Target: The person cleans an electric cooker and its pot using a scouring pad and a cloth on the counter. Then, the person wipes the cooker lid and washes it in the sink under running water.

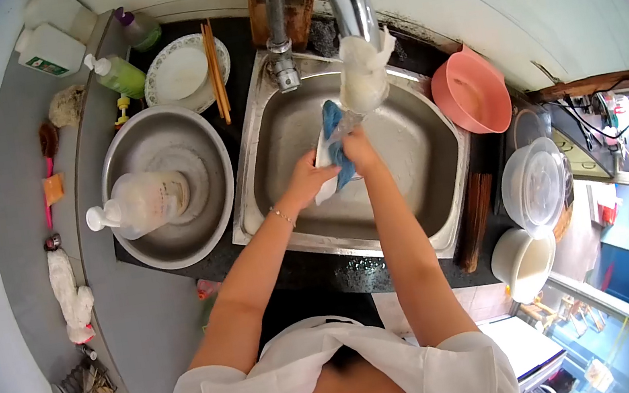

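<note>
Over the steel sink point(265, 135), my left hand point(307, 180) is closed on the edge of a white dish point(327, 186), perhaps a bowl or plate tilted on its side. My right hand point(359, 151) is closed on a blue cloth point(334, 132), which lies against the dish. Its fingertips are partly hidden. A curved chrome faucet point(350, 0) ends in a pale wrapping point(364, 79) just above my hands, and what looks like water comes down beside the cloth.
Left of the sink, a steel basin point(112, 174) holds a clear pump bottle point(145, 203). Behind it are stacked plates point(170, 76) with chopsticks point(215, 73) and a green soap bottle point(119, 75). On the right stand a pink basin point(470, 92), brown sticks point(474, 221) and a white container point(523, 259).
</note>
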### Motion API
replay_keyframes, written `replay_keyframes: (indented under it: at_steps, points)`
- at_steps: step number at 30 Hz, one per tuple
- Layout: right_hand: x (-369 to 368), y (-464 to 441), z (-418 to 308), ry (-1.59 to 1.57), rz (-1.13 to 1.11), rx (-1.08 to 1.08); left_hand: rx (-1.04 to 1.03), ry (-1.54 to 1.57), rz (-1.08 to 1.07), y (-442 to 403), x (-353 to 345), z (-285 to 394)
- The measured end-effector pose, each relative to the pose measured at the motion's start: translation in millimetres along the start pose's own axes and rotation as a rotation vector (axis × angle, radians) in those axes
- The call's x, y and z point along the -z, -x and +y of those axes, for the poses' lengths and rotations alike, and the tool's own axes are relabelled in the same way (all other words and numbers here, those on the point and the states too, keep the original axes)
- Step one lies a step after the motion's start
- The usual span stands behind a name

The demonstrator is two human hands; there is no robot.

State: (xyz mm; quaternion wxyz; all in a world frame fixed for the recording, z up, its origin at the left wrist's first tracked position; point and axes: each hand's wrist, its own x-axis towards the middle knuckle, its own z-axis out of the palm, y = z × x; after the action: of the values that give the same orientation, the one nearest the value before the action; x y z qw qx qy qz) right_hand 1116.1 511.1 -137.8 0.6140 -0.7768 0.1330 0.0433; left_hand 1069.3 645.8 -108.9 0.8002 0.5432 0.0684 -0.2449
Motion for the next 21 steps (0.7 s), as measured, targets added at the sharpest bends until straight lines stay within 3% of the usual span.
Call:
replay_keyframes:
  at_steps: [2,3,6,8,11,15,18,20,21]
  points:
    - [-13,41,-20,0.416,0.057,0.491,0.005,-0.056,0.0,-6,14,-8]
    - [-19,45,-28,0.45,0.093,0.409,-0.084,-0.071,-0.014,-9,16,-11]
    - [-25,42,-34,0.516,0.142,0.117,0.077,-0.339,-0.089,-10,25,-26]
    - [-22,8,-23,0.501,0.086,-0.13,0.096,-0.137,-0.06,4,12,-14]
    - [5,-10,-14,0.016,-0.131,-0.216,0.108,0.061,-0.041,28,4,5]
    - [17,-25,88,-0.326,-0.301,-0.477,0.037,0.347,0.046,34,5,13]
    - [-3,46,19,-0.738,-0.092,-0.619,-0.06,0.496,0.124,18,14,9]
    - [-26,78,32,-0.748,0.071,-0.549,-0.121,0.523,0.12,4,13,15]
    - [-29,83,71,-0.634,-0.02,-0.465,-0.159,0.547,0.116,-2,11,16]
